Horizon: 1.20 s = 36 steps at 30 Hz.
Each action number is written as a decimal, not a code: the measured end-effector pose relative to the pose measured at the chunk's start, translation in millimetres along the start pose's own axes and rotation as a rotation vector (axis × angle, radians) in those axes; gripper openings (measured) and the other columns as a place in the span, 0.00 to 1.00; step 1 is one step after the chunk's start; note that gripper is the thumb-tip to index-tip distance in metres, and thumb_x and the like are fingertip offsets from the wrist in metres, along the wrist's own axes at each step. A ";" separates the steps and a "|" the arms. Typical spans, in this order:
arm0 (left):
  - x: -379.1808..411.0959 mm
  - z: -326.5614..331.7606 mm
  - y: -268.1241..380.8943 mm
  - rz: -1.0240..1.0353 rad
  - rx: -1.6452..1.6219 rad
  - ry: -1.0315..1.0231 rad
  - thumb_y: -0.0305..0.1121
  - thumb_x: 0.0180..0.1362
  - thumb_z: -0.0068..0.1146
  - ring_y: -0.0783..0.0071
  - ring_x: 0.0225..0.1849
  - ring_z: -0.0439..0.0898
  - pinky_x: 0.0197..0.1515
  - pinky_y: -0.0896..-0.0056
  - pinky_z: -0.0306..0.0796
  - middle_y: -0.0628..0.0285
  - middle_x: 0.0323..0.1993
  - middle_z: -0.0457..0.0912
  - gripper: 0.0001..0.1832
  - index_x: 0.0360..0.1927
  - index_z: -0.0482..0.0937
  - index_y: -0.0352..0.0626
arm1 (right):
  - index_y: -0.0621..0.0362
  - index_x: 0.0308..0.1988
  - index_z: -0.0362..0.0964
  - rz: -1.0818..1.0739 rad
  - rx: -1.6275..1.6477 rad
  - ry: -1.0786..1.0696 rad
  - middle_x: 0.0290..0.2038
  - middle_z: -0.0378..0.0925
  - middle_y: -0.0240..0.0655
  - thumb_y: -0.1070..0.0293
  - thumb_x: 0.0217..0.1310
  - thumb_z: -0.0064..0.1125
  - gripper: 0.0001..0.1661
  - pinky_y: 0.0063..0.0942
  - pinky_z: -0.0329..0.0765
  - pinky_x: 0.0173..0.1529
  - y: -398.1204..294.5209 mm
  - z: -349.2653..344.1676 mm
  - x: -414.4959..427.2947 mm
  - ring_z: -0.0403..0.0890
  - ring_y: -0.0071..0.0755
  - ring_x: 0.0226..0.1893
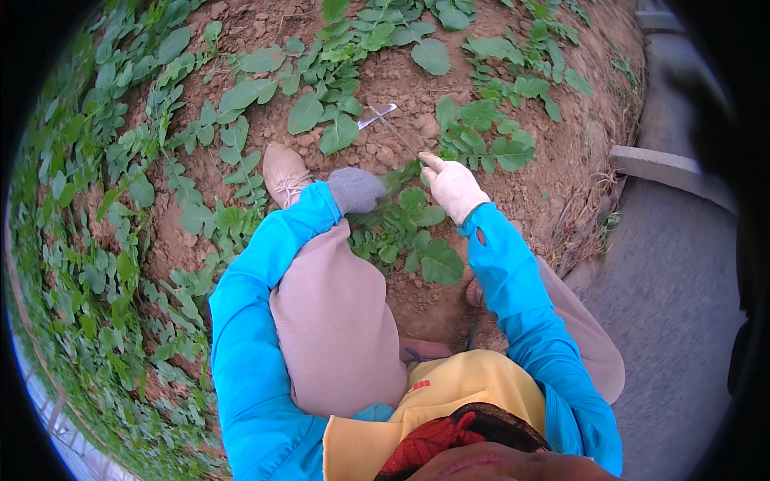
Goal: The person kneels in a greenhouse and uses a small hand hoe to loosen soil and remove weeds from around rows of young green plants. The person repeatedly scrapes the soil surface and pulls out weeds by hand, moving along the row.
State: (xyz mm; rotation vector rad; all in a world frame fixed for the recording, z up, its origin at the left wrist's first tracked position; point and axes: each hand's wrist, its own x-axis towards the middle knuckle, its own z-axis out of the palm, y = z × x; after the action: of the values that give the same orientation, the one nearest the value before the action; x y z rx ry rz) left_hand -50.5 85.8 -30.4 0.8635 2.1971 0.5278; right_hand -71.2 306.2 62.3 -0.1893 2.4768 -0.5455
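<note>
In a cream work glove, my right hand (455,187) grips a small hand hoe (398,129) and has its index finger laid along the shaft. The shaft is thin, and the bright narrow blade (377,115) rests at the crumbly soil ahead. My left hand (356,190), in a grey glove, is curled in front of my bent knee. Its fingertips are beside the leaves of a lobed green plant (415,231), and whether they hold any leaf is hidden. Another leafy plant (484,135) grows just beyond my right hand.
My brown laced shoe (284,172) stands on the soil at the left. Dense rows of leafy plants (126,288) cover the left side. To the right, the bed's edge meets a grey paved channel (668,288), crossed by a concrete slab (671,171).
</note>
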 end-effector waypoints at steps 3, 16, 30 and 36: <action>-3.1 5.4 -5.1 -0.025 -0.010 -0.008 0.39 0.52 0.56 0.47 0.42 0.83 0.42 0.44 0.76 0.50 0.35 0.83 0.14 0.40 0.83 0.49 | 0.51 0.64 0.70 0.055 -0.053 -0.057 0.51 0.80 0.53 0.58 0.72 0.48 0.24 0.46 0.76 0.57 -29.3 3.8 23.1 0.79 0.58 0.53; -1.7 5.5 -5.8 -0.010 0.005 -0.012 0.40 0.53 0.55 0.47 0.43 0.83 0.42 0.43 0.75 0.50 0.37 0.83 0.14 0.41 0.82 0.48 | 0.52 0.61 0.72 0.063 0.027 -0.186 0.49 0.80 0.54 0.59 0.70 0.49 0.23 0.46 0.75 0.58 -23.1 -17.6 -12.6 0.79 0.58 0.53; -10.9 -3.2 -4.3 -0.052 -0.053 -0.001 0.41 0.55 0.55 0.47 0.43 0.83 0.43 0.43 0.75 0.50 0.36 0.83 0.13 0.41 0.82 0.49 | 0.51 0.63 0.73 0.304 0.300 -0.062 0.50 0.83 0.48 0.60 0.69 0.53 0.25 0.37 0.75 0.59 27.5 -35.8 10.6 0.81 0.48 0.53; -10.1 0.7 -7.3 -0.039 -0.040 -0.028 0.40 0.54 0.56 0.47 0.42 0.83 0.42 0.43 0.75 0.50 0.35 0.83 0.13 0.40 0.82 0.49 | 0.48 0.64 0.68 0.133 -0.175 0.147 0.41 0.83 0.50 0.59 0.71 0.50 0.25 0.49 0.78 0.49 4.8 -42.6 -5.6 0.83 0.56 0.44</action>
State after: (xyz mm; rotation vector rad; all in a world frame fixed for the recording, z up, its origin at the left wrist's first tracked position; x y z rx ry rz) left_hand -47.8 73.6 -30.4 0.8006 2.1664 0.5352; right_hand -91.3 326.4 94.8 -0.0532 2.6578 -0.2954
